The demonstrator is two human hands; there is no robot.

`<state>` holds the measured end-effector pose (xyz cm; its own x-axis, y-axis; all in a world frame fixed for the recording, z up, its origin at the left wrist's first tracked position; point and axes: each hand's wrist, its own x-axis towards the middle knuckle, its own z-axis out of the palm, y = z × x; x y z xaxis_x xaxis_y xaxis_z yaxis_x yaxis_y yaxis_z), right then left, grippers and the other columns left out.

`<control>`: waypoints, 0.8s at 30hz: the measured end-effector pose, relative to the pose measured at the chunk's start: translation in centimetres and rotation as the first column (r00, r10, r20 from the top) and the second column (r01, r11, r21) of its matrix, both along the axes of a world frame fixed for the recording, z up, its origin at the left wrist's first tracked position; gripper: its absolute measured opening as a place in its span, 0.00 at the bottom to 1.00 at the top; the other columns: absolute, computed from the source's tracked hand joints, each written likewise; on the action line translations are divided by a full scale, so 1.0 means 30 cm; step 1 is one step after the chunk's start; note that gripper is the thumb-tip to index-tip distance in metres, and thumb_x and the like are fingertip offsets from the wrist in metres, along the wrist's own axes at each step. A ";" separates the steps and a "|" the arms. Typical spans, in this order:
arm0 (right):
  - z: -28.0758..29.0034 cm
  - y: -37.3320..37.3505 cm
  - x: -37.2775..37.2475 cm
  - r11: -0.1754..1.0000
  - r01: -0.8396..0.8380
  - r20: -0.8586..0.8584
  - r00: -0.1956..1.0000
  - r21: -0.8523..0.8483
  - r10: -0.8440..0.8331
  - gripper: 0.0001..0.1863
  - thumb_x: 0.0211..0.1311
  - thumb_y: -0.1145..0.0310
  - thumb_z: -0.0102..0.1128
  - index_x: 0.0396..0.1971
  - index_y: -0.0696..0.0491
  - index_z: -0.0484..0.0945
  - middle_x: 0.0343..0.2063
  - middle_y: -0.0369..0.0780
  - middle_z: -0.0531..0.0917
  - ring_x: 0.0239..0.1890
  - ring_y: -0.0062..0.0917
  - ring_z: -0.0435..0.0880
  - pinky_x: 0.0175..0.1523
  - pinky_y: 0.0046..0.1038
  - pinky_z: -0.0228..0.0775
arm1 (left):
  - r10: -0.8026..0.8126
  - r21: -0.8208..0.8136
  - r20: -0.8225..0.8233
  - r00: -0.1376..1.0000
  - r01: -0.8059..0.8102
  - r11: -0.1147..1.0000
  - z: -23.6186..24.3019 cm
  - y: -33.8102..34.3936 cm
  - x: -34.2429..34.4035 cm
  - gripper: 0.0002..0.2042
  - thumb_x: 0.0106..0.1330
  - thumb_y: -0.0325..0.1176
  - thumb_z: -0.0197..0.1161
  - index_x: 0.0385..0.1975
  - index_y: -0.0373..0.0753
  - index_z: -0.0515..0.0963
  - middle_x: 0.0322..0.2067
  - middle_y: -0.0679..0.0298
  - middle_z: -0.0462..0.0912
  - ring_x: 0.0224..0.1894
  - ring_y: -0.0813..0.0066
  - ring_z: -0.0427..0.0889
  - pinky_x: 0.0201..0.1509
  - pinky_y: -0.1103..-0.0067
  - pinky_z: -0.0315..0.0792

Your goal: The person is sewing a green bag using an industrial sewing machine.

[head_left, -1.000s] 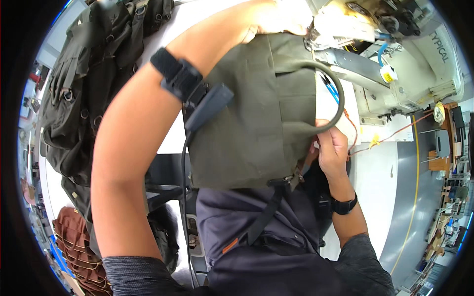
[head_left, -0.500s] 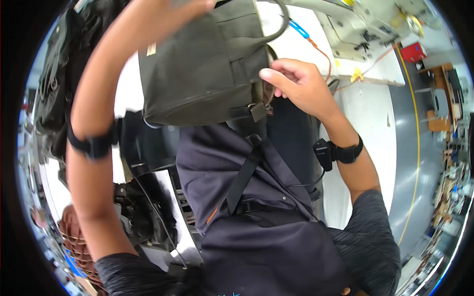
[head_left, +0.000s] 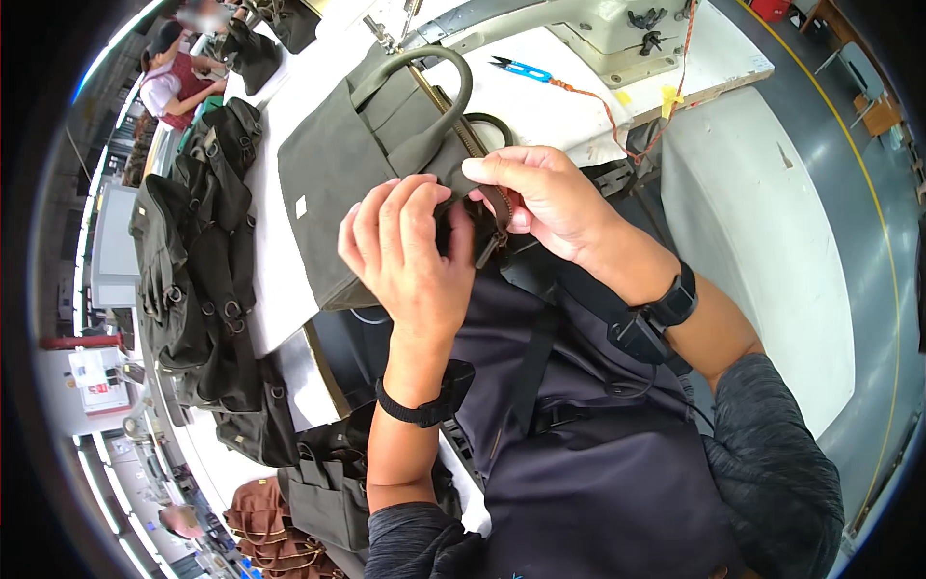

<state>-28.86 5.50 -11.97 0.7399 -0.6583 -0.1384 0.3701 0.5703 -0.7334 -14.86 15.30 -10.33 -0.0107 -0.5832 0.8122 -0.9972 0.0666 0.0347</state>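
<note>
An olive-green fabric bag (head_left: pixel 329 193) with a looped handle and brass-toothed zipper lies on the white work table (head_left: pixel 269 316) at a sewing machine (head_left: pixel 637 43). My left hand (head_left: pixel 407 253) has its fingers curled round the bag's near end beside the zipper, partly hiding it. My right hand (head_left: pixel 545 203) pinches the zipper's near end (head_left: pixel 500 207), where a dark tab hangs. Blue thread snips (head_left: pixel 521 69) on an orange cord rest beyond the bag.
More dark-green bags (head_left: pixel 193 270) are piled along the left, brown bags (head_left: pixel 265 521) at lower left. A co-worker (head_left: pixel 178 92) is at upper left. A white curved board (head_left: pixel 752 261) is on the right, beside a grey floor (head_left: pixel 873 289) with a yellow line.
My left hand has come down from the bag's far end to its near end. My right hand has closed on the zipper. The view has swung, showing more of the left.
</note>
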 end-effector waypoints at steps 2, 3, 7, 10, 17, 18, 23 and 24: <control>0.004 0.019 0.011 1.000 0.013 0.023 1.000 0.009 -0.013 0.11 0.71 0.63 0.65 0.29 0.51 0.82 0.23 0.30 0.80 0.20 0.08 0.71 0.21 0.15 0.55 | 0.002 -0.015 0.030 1.000 -0.001 1.000 0.015 0.003 0.018 0.16 0.52 0.26 0.72 0.41 0.45 0.81 0.42 0.70 0.85 0.49 0.67 0.82 0.61 0.66 0.65; 0.005 0.025 0.014 1.000 0.021 0.017 1.000 0.011 -0.021 0.11 0.71 0.63 0.65 0.29 0.51 0.82 0.23 0.30 0.80 0.20 0.08 0.71 0.21 0.15 0.55 | 0.019 0.016 0.017 1.000 -0.019 1.000 0.021 0.003 0.023 0.15 0.53 0.26 0.72 0.40 0.45 0.81 0.41 0.70 0.85 0.48 0.68 0.82 0.61 0.66 0.65; 0.006 0.038 0.016 0.998 0.057 0.003 0.998 -0.013 -0.057 0.13 0.70 0.61 0.66 0.28 0.52 0.82 0.21 0.28 0.77 0.18 0.08 0.66 0.21 0.15 0.51 | -0.045 0.046 0.026 0.999 0.044 0.998 0.017 -0.007 0.024 0.13 0.54 0.26 0.74 0.39 0.46 0.83 0.41 0.71 0.87 0.46 0.69 0.84 0.59 0.70 0.65; 0.003 0.026 0.011 0.996 0.067 -0.030 0.997 -0.055 -0.068 0.14 0.69 0.61 0.66 0.27 0.54 0.82 0.21 0.29 0.78 0.17 0.08 0.66 0.20 0.15 0.50 | -0.096 -0.017 0.093 0.991 0.098 0.995 0.007 -0.019 0.043 0.10 0.56 0.28 0.74 0.36 0.48 0.85 0.39 0.75 0.88 0.40 0.77 0.84 0.57 0.71 0.67; -0.006 0.010 0.015 0.998 0.051 -0.072 0.996 -0.030 -0.053 0.14 0.69 0.62 0.66 0.25 0.55 0.82 0.19 0.31 0.79 0.15 0.09 0.65 0.18 0.17 0.51 | -0.130 0.018 0.073 0.989 0.129 0.992 -0.005 -0.020 0.062 0.10 0.56 0.28 0.75 0.37 0.47 0.84 0.39 0.74 0.87 0.39 0.77 0.84 0.54 0.74 0.69; -0.008 0.008 0.015 0.999 0.047 -0.085 0.995 -0.022 -0.049 0.14 0.69 0.62 0.65 0.26 0.55 0.82 0.19 0.30 0.79 0.15 0.09 0.66 0.18 0.17 0.51 | -0.149 0.014 0.080 0.986 0.148 0.989 -0.005 -0.022 0.061 0.10 0.56 0.28 0.75 0.37 0.47 0.85 0.39 0.74 0.88 0.38 0.77 0.84 0.52 0.75 0.69; -0.018 0.008 0.008 0.996 0.044 -0.098 0.994 -0.074 -0.051 0.14 0.70 0.61 0.65 0.27 0.55 0.82 0.19 0.29 0.77 0.16 0.08 0.66 0.20 0.16 0.53 | -0.180 0.028 0.098 0.979 0.178 0.984 -0.006 -0.029 0.062 0.10 0.57 0.28 0.76 0.37 0.47 0.85 0.37 0.74 0.88 0.36 0.78 0.85 0.50 0.75 0.69; -0.018 0.010 0.008 0.993 0.050 -0.097 0.993 -0.105 -0.060 0.15 0.71 0.59 0.65 0.28 0.54 0.82 0.19 0.28 0.77 0.17 0.08 0.66 0.21 0.15 0.54 | -0.177 0.032 0.106 0.978 0.175 0.984 -0.004 -0.030 0.063 0.09 0.57 0.28 0.76 0.36 0.47 0.85 0.37 0.75 0.88 0.36 0.78 0.85 0.49 0.76 0.68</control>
<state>-28.63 5.80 -12.52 0.6880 -0.7121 -0.1399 0.3207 0.4712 -0.8216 -12.97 14.41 -10.46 -0.2017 -0.5824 0.7874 -0.9679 0.2416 -0.0693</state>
